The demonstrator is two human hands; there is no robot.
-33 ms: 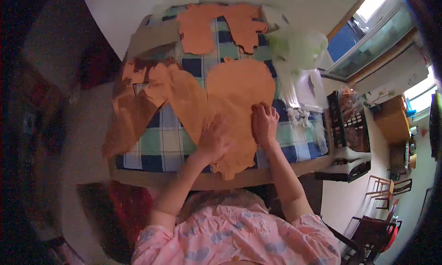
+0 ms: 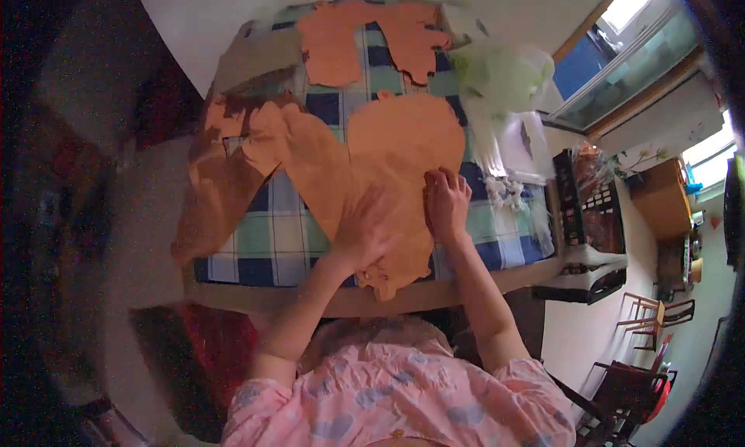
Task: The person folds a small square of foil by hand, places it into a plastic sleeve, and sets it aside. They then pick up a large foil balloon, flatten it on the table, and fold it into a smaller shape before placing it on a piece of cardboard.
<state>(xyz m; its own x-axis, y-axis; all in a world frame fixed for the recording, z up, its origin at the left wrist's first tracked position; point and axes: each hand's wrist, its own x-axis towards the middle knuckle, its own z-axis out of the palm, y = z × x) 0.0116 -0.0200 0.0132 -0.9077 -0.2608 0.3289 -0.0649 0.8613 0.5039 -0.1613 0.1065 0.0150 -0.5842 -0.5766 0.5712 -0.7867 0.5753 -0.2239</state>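
Both hands on orange sheet, near edge of cloth-covered worktop

Main item: a thin, flat orange sheet [image 2: 407, 133], matte, softly wrinkled, exact material unclear. Broad rounded far end with a small nub, body tapering toward the person, wavy outline, stubby tab at the near end reaching the rim of the worktop [image 2: 310, 298]. Lies on a checked cloth [image 2: 252, 226] in navy, green and white.

Left hand [image 2: 363, 230]: palm down on the sheet's left part, fingers extended and a little apart, nothing gripped. Right hand [image 2: 448, 206]: at the sheet's right edge, fingers bent and close together; cannot tell whether they are clamped on anything. Darker brown, rough-looking strip [image 2: 427, 202] beside and partly under the right hand; folded edge or separate piece, cannot tell.

Left of the sheet, a tan-brown panel [image 2: 314, 160] slants down toward the left hand, running into a creased, overlapping brown-orange heap [image 2: 233, 160]. Far side: coral piece [image 2: 334, 51], flat, two lobes joined by a band, ragged outline. Right side: translucent greenish-white plastic bag [image 2: 508, 78], filmy, puffed up; black lattice-sided crate [image 2: 570, 202] beyond the worktop. Person's top [image 2: 403, 393]: pink, crinkled fabric, grey hearts.
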